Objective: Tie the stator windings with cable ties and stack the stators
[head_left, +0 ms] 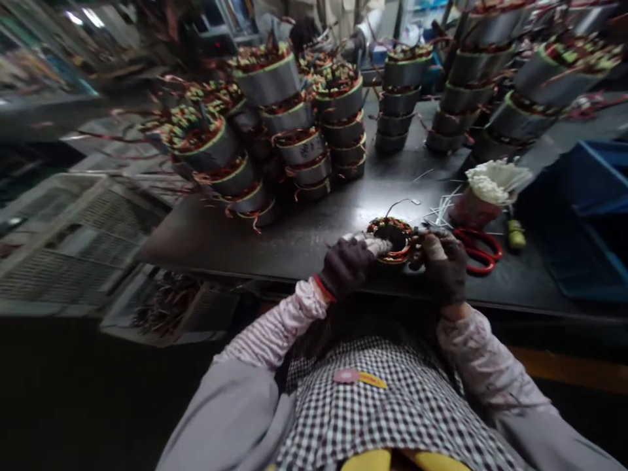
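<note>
A motor stator with copper windings stands on the dark table in front of me, one thin lead curving up from its far side. My left hand, in a dark glove with pale fingertips, grips the stator's left rim, fingers reaching over the opening. At the stator's right side is my right hand, gloved the same way. Its fingers are bent together close to the windings; what they pinch is too small and blurred to make out. Red-handled scissors lie just right of that hand.
Stacks of stators line the back of the table. A tub of white sticks stands at the right, with loose ones beside it. Nearby are a yellow-green small bottle and blue bins. Plastic crates sit at the left.
</note>
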A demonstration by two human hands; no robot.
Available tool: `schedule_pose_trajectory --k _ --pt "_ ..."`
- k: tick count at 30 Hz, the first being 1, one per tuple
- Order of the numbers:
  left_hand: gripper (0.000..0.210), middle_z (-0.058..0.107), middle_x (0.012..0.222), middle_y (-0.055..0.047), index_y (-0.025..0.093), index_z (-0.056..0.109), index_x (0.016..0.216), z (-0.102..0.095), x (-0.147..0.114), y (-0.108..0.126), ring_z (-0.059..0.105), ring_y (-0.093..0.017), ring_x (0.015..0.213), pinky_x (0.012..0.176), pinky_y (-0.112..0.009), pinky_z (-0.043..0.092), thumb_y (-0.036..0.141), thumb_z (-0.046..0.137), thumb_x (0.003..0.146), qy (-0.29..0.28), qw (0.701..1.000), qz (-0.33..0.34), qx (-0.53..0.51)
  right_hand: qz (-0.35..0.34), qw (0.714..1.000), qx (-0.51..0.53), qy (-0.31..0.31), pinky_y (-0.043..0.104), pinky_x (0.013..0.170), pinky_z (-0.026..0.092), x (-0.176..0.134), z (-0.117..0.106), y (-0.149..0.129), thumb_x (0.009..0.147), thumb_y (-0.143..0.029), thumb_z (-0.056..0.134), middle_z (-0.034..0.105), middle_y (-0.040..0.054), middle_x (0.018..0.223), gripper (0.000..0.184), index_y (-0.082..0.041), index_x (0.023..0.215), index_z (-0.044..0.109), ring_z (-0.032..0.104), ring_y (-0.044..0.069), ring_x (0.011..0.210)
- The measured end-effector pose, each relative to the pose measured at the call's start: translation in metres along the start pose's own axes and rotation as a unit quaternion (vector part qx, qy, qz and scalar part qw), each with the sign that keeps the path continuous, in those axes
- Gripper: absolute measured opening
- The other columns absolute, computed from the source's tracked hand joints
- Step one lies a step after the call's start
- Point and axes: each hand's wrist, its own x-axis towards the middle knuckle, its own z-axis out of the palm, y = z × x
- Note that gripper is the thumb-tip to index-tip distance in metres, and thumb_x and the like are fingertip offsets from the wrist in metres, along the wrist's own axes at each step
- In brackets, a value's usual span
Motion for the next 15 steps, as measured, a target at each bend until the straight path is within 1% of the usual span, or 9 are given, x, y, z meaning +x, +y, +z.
schedule_pose_trajectory --k 2,3,5,7,9,11,12,13,15 --pt "0.029 0.093 0.113 -0.005 0.032 0.093 0.123 -0.008 0.034 -0.010 0.087 -0.027 0.109 0.103 -0.041 0.068 0.020 0.076 0.103 -0.063 0.998 0.011 -0.017 0.102 0.990 0.102 0.005 0.031 0.051 0.059 0.004 -0.003 -0.007 0.102 -0.074 0.075 0.082 0.0041 0.093 0.053 -0.025 0.122 0.074 0.071 0.018 0.060" --pt "0.022 0.092 0.104 -0.004 0.031 0.095 0.110 -0.013 0.050 -0.014 0.086 -0.027 0.099 0.095 -0.039 0.067 0.021 0.079 0.099 -0.100 0.994 0.013 -0.031 0.129 0.983 0.132 0.003 0.030 0.050 0.058 0.005 -0.005 -0.011 0.096 -0.078 0.080 0.083 0.0042 0.094 0.059 -0.025 0.122 0.073 0.071 0.017 0.060" --pt "0.019 0.091 0.095 -0.002 0.029 0.094 0.095 -0.025 0.074 -0.016 0.084 -0.025 0.088 0.085 -0.035 0.064 0.018 0.079 0.094 -0.180 0.982 0.020 -0.061 0.118 0.987 0.111 0.006 0.030 0.050 0.058 0.006 -0.016 -0.015 0.092 -0.080 0.082 0.083 0.0054 0.094 0.064 -0.024 0.122 0.072 0.073 0.018 0.062" --pt "0.027 0.092 0.099 0.000 0.032 0.094 0.098 -0.039 0.087 -0.015 0.084 -0.023 0.090 0.084 -0.033 0.062 0.015 0.075 0.092 -0.240 0.968 0.031 -0.073 0.078 0.995 0.051 0.043 0.032 0.053 0.060 0.008 -0.037 -0.017 0.097 -0.078 0.076 0.083 0.0075 0.097 0.059 -0.024 0.121 0.072 0.075 0.020 0.065" --pt "0.026 0.093 0.103 0.002 0.037 0.094 0.105 -0.050 0.092 -0.012 0.084 -0.025 0.093 0.084 -0.034 0.061 0.022 0.078 0.091 -0.280 0.957 0.041 -0.057 0.041 0.993 -0.010 0.111 0.035 0.064 0.065 0.015 -0.066 -0.015 0.102 -0.070 0.074 0.083 0.0097 0.102 0.050 -0.024 0.121 0.072 0.077 0.021 0.074" --pt "0.018 0.090 0.098 0.001 0.036 0.093 0.103 -0.057 0.095 -0.008 0.082 -0.026 0.088 0.078 -0.035 0.058 0.037 0.089 0.085 -0.298 0.954 0.032 -0.023 0.016 0.981 -0.055 0.183 0.040 0.082 0.068 0.029 -0.093 -0.010 0.100 -0.057 0.079 0.083 0.0115 0.110 0.040 -0.023 0.119 0.072 0.078 0.023 0.088" --pt "0.018 0.088 0.092 0.001 0.034 0.093 0.099 -0.059 0.096 -0.006 0.081 -0.026 0.083 0.074 -0.035 0.055 0.043 0.093 0.083 -0.302 0.953 0.025 -0.009 0.007 0.975 -0.078 0.209 0.043 0.092 0.068 0.039 -0.104 -0.007 0.097 -0.051 0.083 0.082 0.0119 0.113 0.038 -0.022 0.119 0.073 0.077 0.024 0.095" --pt "0.020 0.086 0.088 0.001 0.032 0.091 0.094 -0.060 0.096 -0.004 0.079 -0.025 0.079 0.072 -0.035 0.053 0.047 0.094 0.082 -0.301 0.953 0.021 0.000 -0.001 0.969 -0.100 0.227 0.047 0.102 0.066 0.050 -0.112 -0.004 0.092 -0.045 0.087 0.082 0.0119 0.115 0.038 -0.021 0.119 0.075 0.076 0.025 0.101" --pt "0.020 0.084 0.084 0.000 0.028 0.089 0.088 -0.056 0.094 -0.001 0.077 -0.024 0.077 0.073 -0.036 0.051 0.047 0.093 0.085 -0.287 0.957 0.029 0.013 -0.019 0.960 -0.153 0.235 0.052 0.113 0.061 0.072 -0.118 0.002 0.087 -0.037 0.090 0.082 0.0118 0.118 0.037 -0.020 0.118 0.079 0.075 0.027 0.109"
